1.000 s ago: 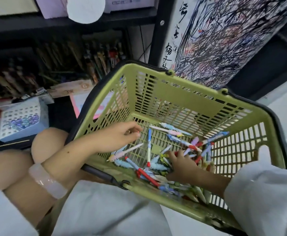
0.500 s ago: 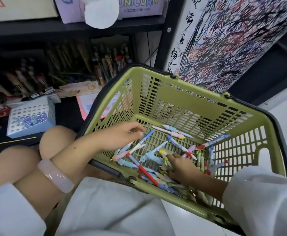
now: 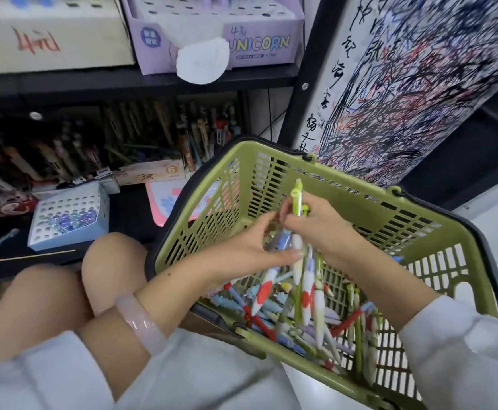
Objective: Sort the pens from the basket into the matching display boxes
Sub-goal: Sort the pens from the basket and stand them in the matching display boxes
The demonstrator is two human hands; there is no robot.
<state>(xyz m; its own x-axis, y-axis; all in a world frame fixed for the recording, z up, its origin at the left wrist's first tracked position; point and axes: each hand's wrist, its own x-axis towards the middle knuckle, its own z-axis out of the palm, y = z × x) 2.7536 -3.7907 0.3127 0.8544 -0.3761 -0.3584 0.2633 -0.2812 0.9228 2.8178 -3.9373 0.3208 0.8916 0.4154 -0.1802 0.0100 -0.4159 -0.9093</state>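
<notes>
Basket: one green slatted plastic basket with a black handle rim, tilted on the person's lap, open side toward the camera.
Left hand: over the basket, fingers curled, thumb laid across the lower part of a bunch of pens; it grips the bunch from the left.
Right hand: just beside the left, touching it at the fingertips; fingers wrapped round the same bunch from the right.
Held bunch: several pens gathered upright between both hands; exact count not readable, at least four shafts. One lime-green pen sticks up above the fingers.
Loose pens: a heap on the basket floor under the hands, blue, red, white and green; too tangled to count, well over a dozen.
Display boxes: three in view. One pale blue box with a white hole grid, lower left shelf, its front rows filled with glassy bluish pen tops. One lilac box marked UNICORN on the upper shelf. One cream box just left of it.
Bracelet: one pale pink bangle on the left wrist.
Scribble board: one white panel right of the shelves, covered in ink scrawl.
</notes>
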